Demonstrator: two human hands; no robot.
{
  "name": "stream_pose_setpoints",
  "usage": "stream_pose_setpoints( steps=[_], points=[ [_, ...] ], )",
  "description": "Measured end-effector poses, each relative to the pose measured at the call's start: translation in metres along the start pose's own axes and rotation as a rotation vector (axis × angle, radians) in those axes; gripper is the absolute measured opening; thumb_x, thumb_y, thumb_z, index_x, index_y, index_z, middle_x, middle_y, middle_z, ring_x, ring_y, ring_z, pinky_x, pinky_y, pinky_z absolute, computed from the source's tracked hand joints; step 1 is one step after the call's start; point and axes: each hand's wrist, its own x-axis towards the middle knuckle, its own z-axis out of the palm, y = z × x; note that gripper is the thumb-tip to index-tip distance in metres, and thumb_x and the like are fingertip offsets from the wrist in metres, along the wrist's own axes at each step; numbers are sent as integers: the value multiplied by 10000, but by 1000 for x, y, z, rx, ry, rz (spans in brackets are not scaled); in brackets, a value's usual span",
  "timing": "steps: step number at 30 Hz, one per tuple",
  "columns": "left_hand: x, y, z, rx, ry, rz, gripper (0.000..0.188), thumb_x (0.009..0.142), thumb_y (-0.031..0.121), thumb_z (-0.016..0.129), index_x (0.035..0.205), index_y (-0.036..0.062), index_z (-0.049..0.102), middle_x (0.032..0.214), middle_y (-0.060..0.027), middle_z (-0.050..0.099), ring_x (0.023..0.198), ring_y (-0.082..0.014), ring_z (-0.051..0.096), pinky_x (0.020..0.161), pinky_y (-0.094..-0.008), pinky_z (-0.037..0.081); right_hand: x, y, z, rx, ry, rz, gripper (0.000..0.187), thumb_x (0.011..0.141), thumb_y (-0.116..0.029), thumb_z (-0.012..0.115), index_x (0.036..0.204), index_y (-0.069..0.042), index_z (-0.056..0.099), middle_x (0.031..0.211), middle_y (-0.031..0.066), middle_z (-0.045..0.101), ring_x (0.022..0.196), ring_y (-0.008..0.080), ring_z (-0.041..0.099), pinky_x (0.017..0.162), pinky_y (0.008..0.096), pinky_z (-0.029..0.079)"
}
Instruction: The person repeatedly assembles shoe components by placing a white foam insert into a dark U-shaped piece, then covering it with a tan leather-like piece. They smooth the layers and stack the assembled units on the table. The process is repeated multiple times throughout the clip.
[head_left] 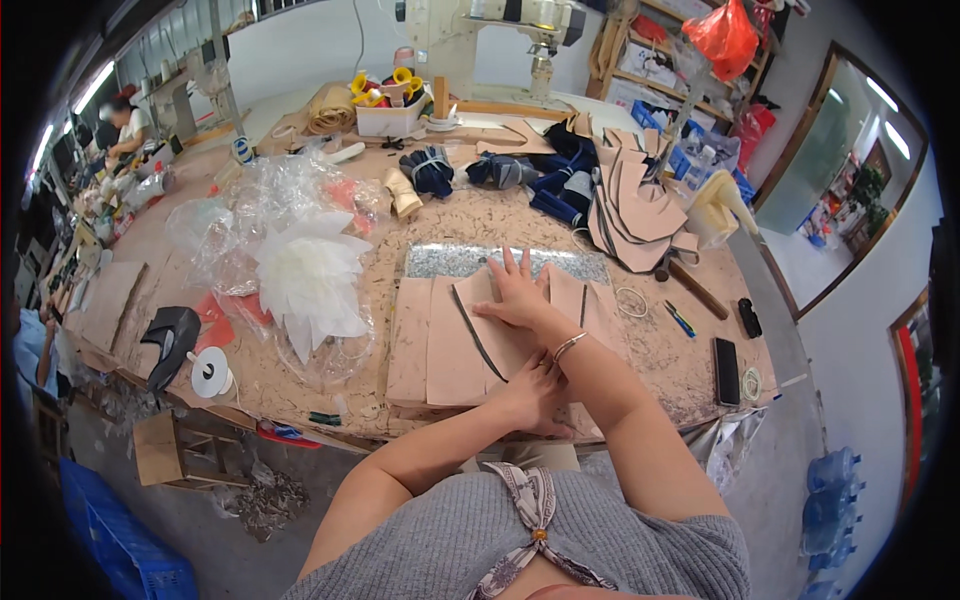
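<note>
Flat beige leather-like pieces (408, 340) lie overlapped in front of me, two of them showing dark strips along an edge. My right hand (518, 292) rests palm down on them with its fingers spread, the fingertips reaching toward a speckled grey stone slab (430, 261). A bangle circles that wrist. At the near edge of the pieces, my left hand (538, 396) lies with its thumb stretched out toward me. Its fingertips touch the pieces just beside the right wrist, which partly hides them. Neither hand appears to grip anything.
Clear plastic bags (240, 215) and white translucent sheets (312, 270) spread at left, near a white spool (211, 373). Right of me lie a hammer (698, 290), pens (680, 319) and a black phone (726, 371). Stacked beige pieces (632, 205) and dark bundles (430, 172) sit behind.
</note>
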Motion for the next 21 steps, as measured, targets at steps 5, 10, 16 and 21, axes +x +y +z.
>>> stream_pose_setpoints(
  steps=[5, 10, 16, 21],
  points=[
    [2, 2, 2, 36, -24, -23, 1087, 688, 678, 630, 1416, -60, 305, 1481, -266, 285, 1410, -392, 200, 1174, -490, 57, 20, 2, 1, 81, -4, 123, 1030, 654, -676, 703, 1456, -133, 355, 1563, 215, 121, 1418, 503, -25, 1010, 761, -21],
    [-1, -2, 5, -109, 134, 42, 1062, 674, 653, 656, 1444, 9, 310, 1501, -237, 271, 1429, -385, 154, 1174, -496, 35, 36, -12, -9, 80, 66, 261, 895, 690, -643, 695, 1364, -101, 469, 1544, 174, 215, 1414, 500, 36, 1015, 767, 18],
    [2, -5, 14, -193, 201, 30, 980, 704, 578, 684, 1412, -14, 354, 1491, -239, 286, 1422, -387, 164, 1170, -487, 88, 51, -12, 10, -61, 331, 200, 595, 878, -519, 560, 1262, -65, 555, 1517, 139, 305, 1432, 412, 111, 1056, 719, 56],
    [-3, -16, 17, -323, 587, 12, 641, 844, 332, 665, 1326, -38, 461, 1337, -268, 477, 1314, -366, 395, 1107, -429, 295, 8, 29, -25, 294, 315, 57, 466, 977, -400, 441, 1255, -42, 550, 1481, 184, 355, 1414, 383, 219, 1107, 625, 135]
  ],
)
